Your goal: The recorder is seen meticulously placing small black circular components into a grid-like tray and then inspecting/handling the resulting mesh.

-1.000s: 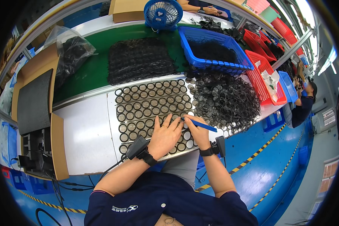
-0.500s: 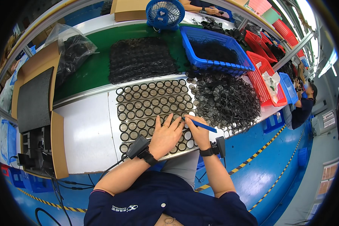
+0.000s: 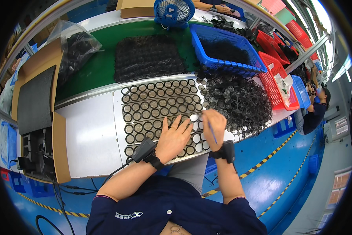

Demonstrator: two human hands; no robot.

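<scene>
A sheet of black rings in rows (image 3: 148, 106) lies on the white worktop before me. Most rings have greyish-brown centres; several near the right edge show white. My left hand (image 3: 172, 140) rests palm down on the sheet's lower part, fingers spread. Just right of it, my right hand (image 3: 216, 124) is closed around a slim blue pen-like tool (image 3: 212, 132), held at a steep slant at the sheet's right edge. Its tip is hidden by the fingers, so I cannot tell whether it touches a ring. A loose heap of thin black ring-shaped pieces (image 3: 240, 100) lies right of the sheet.
Beyond the sheet, a stack of black sheets (image 3: 148, 58) lies on a green mat (image 3: 107, 64). A blue basket (image 3: 230, 66) holds black pieces, with a red basket (image 3: 275, 86) beside it. A blue fan (image 3: 174, 13) stands behind. A cardboard box (image 3: 60, 149) stands left.
My right hand has moved right, away from my left fingertips, and the blue tool has turned steeper. More white ring centres show near the right edge. My left hand stays nearly in place.
</scene>
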